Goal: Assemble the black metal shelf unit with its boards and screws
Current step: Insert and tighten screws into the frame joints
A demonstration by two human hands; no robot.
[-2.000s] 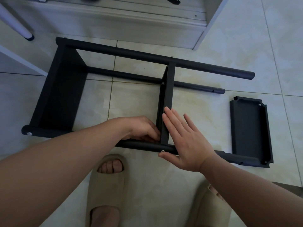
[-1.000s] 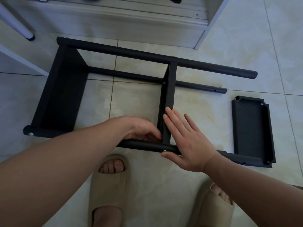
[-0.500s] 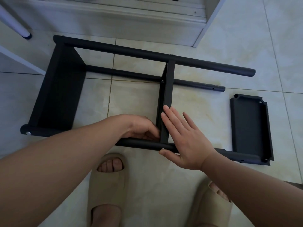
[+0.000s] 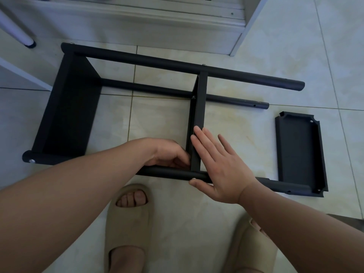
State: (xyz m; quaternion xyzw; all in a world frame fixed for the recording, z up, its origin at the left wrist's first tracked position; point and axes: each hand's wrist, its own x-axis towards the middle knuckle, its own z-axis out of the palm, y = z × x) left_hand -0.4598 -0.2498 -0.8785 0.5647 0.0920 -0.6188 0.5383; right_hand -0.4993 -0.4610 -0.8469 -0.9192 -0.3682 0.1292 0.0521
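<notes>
Flat right hand (image 4: pixel 220 170) steadies the middle board (image 4: pixel 200 107); left hand (image 4: pixel 167 154) curls beside it, grasp hidden. Stiff frame (image 4: pixel 69 115), best held by its poles (image 4: pixel 236 75).

**Soft, dim daylight with wide-angle bend at the edges**

The light is diffuse and rather dim, with a cool bluish cast. The tiled floor (image 4: pixel 246 123) carries a faint pale sheen from 1 to 3 o'clock. Shadows are weak and soft-edged. The black end board (image 4: pixel 69 115) at 9 o'clock sinks into near-featureless dark. The centre is sharp. Grout lines (image 4: pixel 326 62) bow at 2 o'clock, and the forearms (image 4: pixel 59 213) at 5 and 7 o'clock look stretched and slightly soft.
</notes>
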